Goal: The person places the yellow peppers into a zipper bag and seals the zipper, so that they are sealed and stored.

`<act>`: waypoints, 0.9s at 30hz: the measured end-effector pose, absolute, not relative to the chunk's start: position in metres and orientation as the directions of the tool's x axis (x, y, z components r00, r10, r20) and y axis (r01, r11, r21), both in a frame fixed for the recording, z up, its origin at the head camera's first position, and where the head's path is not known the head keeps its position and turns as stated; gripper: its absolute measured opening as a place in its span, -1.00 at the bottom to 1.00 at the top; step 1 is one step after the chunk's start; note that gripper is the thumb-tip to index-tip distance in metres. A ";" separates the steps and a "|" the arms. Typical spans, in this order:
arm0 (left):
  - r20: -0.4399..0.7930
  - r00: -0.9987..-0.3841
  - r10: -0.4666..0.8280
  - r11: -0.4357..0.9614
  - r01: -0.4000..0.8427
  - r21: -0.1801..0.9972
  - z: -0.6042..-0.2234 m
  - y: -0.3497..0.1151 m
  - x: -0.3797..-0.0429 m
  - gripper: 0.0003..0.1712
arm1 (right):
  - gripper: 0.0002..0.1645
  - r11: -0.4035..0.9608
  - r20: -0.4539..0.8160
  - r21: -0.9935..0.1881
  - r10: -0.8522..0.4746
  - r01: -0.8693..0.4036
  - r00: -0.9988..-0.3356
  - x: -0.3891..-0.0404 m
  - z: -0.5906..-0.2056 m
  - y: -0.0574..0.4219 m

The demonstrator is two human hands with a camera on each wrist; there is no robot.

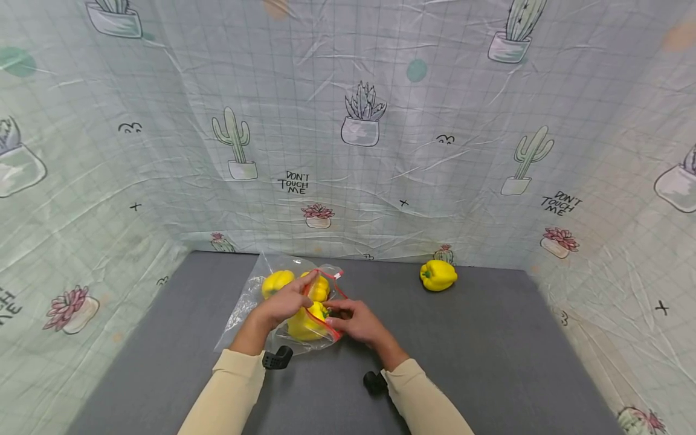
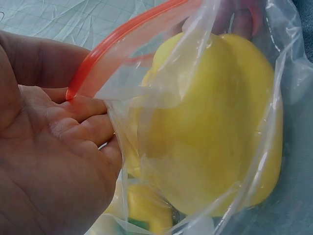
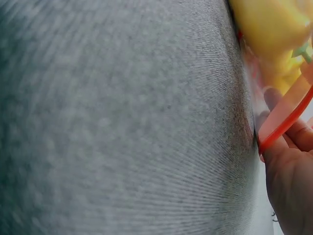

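A clear zip bag (image 1: 244,317) with a red zip edge (image 2: 132,32) lies toward the left of the table. My left hand (image 1: 284,303) pinches the bag's mouth at the red edge between thumb and fingers. Inside the bag are a yellow bell pepper (image 1: 277,281) at the far left, a second bell pepper (image 1: 319,289) beside it and a large bell pepper (image 2: 210,122) nearest me. My right hand (image 1: 356,321) reaches into the mouth from the right. Its curled fingers and thumb hold the large pepper's stem end, partly hidden by the film.
Another yellow bell pepper (image 1: 439,275) lies at the back right of the grey table (image 1: 467,362). Printed cactus cloth (image 1: 402,169) hangs at the back and on both sides. A black wrist device (image 1: 278,357) sits near the left sleeve.
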State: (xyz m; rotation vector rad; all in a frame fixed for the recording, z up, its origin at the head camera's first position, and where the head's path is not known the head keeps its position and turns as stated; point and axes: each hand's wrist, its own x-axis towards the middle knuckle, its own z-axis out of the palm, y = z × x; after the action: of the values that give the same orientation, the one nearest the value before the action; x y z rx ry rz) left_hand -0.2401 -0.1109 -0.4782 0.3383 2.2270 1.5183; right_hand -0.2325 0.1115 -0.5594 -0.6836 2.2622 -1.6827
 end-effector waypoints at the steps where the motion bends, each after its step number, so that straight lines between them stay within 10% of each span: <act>1: -0.207 -0.881 0.425 0.374 -0.037 0.927 -0.478 -0.111 -0.240 -0.03 | -0.50 0.240 0.084 -0.944 -0.490 -0.227 -0.867 -0.232 -0.559 0.111; 27: -0.210 -0.873 0.440 0.225 -0.119 0.967 -0.481 -0.115 -0.242 -0.03 | -0.58 0.567 0.075 -0.774 -0.361 -0.283 -0.930 -0.228 -0.542 0.082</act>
State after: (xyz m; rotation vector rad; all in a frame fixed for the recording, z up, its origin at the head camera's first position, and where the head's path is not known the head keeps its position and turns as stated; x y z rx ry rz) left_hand -0.2417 -0.1146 -0.4809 0.2955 2.0621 1.6883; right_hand -0.2277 0.0821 -0.5423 -0.5560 2.6991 -1.3077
